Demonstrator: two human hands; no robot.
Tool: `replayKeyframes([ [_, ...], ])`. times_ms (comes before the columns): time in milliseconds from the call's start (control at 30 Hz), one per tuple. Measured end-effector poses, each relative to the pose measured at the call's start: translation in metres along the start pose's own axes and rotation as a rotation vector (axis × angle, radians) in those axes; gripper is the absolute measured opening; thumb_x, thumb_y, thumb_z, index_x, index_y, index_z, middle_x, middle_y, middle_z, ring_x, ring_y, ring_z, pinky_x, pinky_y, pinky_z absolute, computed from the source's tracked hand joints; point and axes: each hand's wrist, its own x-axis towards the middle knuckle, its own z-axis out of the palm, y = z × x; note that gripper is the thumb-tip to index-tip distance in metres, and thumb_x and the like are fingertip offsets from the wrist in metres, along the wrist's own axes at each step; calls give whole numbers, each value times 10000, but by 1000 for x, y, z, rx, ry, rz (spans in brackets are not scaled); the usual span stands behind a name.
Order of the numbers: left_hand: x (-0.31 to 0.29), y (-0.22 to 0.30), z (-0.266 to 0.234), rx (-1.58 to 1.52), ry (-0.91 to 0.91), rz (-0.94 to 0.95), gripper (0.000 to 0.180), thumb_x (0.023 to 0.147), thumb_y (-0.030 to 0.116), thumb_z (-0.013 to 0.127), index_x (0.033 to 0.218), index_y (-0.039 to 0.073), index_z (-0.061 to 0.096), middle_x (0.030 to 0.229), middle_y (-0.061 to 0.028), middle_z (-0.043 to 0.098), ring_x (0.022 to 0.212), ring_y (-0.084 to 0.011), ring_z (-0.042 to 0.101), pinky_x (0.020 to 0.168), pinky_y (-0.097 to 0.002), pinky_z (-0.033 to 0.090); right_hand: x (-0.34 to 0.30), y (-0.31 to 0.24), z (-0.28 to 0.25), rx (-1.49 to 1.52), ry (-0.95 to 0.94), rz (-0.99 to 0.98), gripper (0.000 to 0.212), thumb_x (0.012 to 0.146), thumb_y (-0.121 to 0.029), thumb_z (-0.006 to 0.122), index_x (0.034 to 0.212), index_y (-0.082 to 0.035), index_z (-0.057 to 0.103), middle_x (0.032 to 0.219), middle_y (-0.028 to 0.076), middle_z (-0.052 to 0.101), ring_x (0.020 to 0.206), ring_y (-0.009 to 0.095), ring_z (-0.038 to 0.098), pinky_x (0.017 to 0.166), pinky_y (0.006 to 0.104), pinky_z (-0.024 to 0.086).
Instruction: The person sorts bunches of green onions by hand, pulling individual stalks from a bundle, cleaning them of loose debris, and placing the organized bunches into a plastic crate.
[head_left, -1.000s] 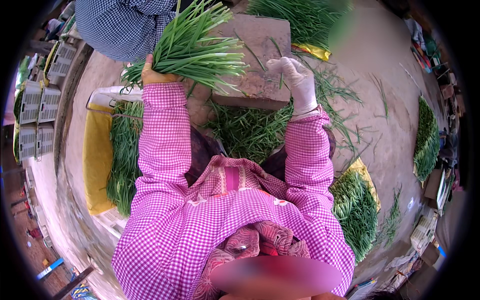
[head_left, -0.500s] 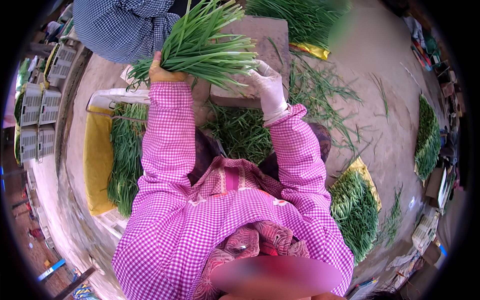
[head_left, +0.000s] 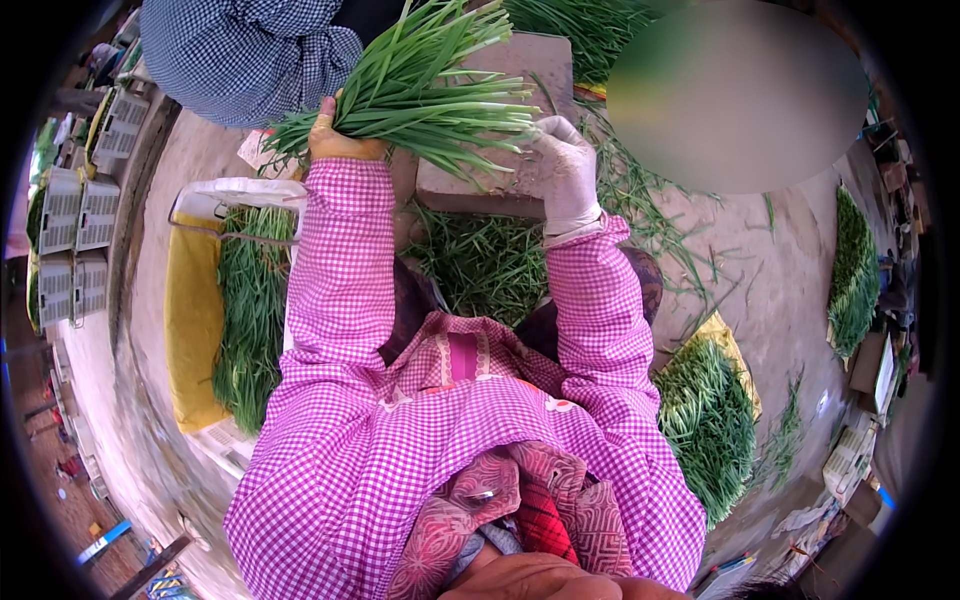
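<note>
A thick bunch of green chives (head_left: 425, 105) with pale stem ends is gripped in my left hand (head_left: 345, 143), the ends fanning out to the right. My right hand (head_left: 568, 180), in a whitish glove, is closed in a pinch at those pale ends. Whether a stem is caught between its fingertips cannot be made out. Under the bunch stands a low stone-like block (head_left: 478, 200). Loose green leaves (head_left: 480, 265) lie in a heap between my knees, just on the near side of the block.
A crate with a yellow liner (head_left: 195, 330) holds more chives (head_left: 248, 320) on my left. To the right, a chive pile (head_left: 708, 440) rests on yellow sheeting (head_left: 732, 350). Another person in checked clothing (head_left: 250, 60) is close at the far left. Scattered leaves (head_left: 655, 215) litter the floor.
Both hands and the bunch have shifted slightly to the right. My gloved right hand still pinches at the pale stem ends.
</note>
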Motion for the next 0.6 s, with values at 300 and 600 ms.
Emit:
replayKeyframes([
  [300,-8,35,15,-358,191,-104,384,913,380,363,1043,84,571,1226,-174,539,1128,-381,485,935,-651,341,-2,-43,-8,-378,91,-206,205,888,-182,605,987,-15,671,986,47,675,893,84,599,741,223,461],
  [600,-22,13,22,70,161,121,345,922,304,423,1021,9,570,1102,-164,589,1016,-306,561,919,-503,449,1,-4,11,-65,-3,-59,164,895,-119,566,865,11,663,897,56,665,861,126,600,754,248,454],
])
